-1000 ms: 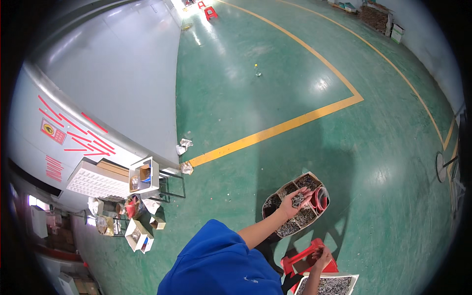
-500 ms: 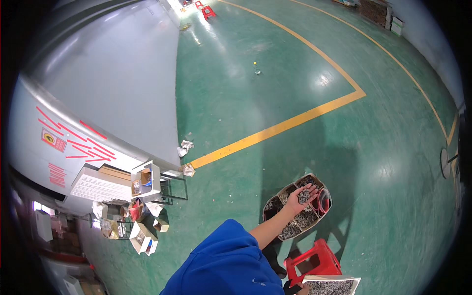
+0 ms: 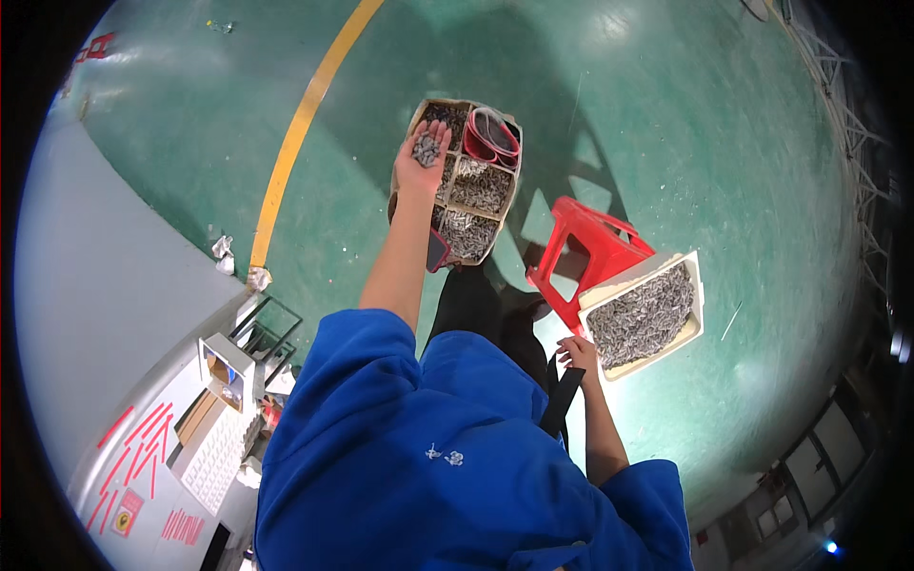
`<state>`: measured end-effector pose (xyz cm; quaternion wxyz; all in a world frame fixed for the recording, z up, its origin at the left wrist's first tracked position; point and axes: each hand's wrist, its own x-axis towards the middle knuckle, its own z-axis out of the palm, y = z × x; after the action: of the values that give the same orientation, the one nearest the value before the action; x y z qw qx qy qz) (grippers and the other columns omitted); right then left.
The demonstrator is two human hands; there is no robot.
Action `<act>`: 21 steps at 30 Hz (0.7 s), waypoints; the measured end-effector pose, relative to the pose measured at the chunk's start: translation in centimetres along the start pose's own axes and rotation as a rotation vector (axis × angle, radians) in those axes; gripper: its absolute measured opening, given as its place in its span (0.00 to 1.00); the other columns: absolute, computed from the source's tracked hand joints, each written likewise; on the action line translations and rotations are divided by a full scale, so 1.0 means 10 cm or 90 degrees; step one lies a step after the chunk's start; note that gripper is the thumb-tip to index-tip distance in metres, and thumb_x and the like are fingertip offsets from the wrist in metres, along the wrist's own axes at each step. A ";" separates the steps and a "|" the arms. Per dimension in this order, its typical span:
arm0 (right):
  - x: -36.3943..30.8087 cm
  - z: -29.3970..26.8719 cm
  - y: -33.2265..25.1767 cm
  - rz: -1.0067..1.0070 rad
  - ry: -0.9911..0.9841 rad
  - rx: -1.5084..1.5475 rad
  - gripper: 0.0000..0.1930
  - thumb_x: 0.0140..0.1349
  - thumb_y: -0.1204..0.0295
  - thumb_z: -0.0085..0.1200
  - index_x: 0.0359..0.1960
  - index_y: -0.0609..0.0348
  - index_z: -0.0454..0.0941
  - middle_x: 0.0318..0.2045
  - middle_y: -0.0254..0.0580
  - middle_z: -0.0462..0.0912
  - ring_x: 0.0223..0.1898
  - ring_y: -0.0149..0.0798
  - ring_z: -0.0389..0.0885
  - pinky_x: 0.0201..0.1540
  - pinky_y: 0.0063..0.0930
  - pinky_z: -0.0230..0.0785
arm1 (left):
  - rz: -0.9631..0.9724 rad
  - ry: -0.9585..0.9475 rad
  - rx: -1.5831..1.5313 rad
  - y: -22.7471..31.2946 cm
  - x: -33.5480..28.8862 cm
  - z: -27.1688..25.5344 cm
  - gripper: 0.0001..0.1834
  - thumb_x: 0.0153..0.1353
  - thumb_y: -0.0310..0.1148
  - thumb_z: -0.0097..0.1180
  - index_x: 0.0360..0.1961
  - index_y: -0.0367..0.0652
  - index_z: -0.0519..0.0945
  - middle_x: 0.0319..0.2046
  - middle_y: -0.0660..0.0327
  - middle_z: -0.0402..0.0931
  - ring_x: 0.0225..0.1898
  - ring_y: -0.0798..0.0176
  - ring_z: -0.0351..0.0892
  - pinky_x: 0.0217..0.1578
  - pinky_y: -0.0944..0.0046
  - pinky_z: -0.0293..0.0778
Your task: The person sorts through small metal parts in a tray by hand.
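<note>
My left hand [image 3: 425,160] is palm up, cupping a small heap of grey metal pieces [image 3: 426,149]. It is over the far left part of a divided box [image 3: 496,238] whose compartments hold many similar small pieces. My right hand [image 3: 578,354] is by the near left corner of a white bin [image 3: 700,328] filled with grey pieces [image 3: 643,319]. Its fingers look loosely spread, with nothing visible in them. A black strap [image 3: 562,400] runs beside that hand.
The bin rests against a red plastic stool [image 3: 595,243]. A red-rimmed container [image 3: 490,138] sits in the divided box's far right compartment; a dark flat object with a red edge [image 3: 437,250] is at its near left. A black metal frame [image 3: 271,328] and white crate [image 3: 227,366] stand left.
The view has swung right and downward, bringing my right arm and the whole white bin into sight. My left hand still carries the pieces, now over the divided box's far left side.
</note>
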<state>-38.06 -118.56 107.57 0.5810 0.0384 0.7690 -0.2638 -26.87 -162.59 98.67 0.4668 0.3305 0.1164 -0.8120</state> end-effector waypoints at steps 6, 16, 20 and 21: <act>0.31 -0.02 0.31 0.026 0.014 -0.011 0.12 0.55 0.66 0.46 0.30 0.62 0.77 0.20 0.38 0.78 0.17 0.28 0.75 0.15 0.17 0.63 | 0.064 0.047 0.017 -0.09 0.69 -0.31 0.19 0.62 0.37 0.33 0.43 0.32 0.67 0.44 0.46 0.68 0.49 0.47 0.67 0.53 0.47 0.62; 0.25 0.22 0.56 0.033 0.043 0.026 0.11 0.55 0.68 0.47 0.30 0.63 0.77 0.21 0.39 0.78 0.18 0.28 0.76 0.16 0.17 0.65 | -0.032 0.123 0.252 0.09 0.75 -0.49 0.49 0.54 0.65 0.36 0.62 0.36 0.40 0.63 0.41 0.31 0.64 0.43 0.33 0.61 0.49 0.36; 0.19 0.30 0.66 0.013 0.042 0.011 0.11 0.54 0.69 0.47 0.28 0.65 0.77 0.19 0.40 0.78 0.17 0.29 0.75 0.20 0.19 0.66 | -0.055 0.090 0.272 0.18 0.54 -0.63 0.49 0.54 0.66 0.33 0.63 0.36 0.39 0.63 0.42 0.31 0.65 0.43 0.30 0.61 0.47 0.36; 0.15 0.33 0.71 0.016 0.047 0.014 0.11 0.54 0.69 0.47 0.28 0.65 0.77 0.19 0.40 0.78 0.17 0.29 0.75 0.20 0.19 0.66 | -0.058 0.063 0.329 0.21 0.46 -0.61 0.49 0.54 0.67 0.32 0.63 0.38 0.39 0.63 0.43 0.31 0.65 0.44 0.27 0.60 0.45 0.35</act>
<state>-33.06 -114.38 103.02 0.5550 0.0641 0.7865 -0.2634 -24.10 -163.86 91.34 0.3238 0.4726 -0.0574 -0.8176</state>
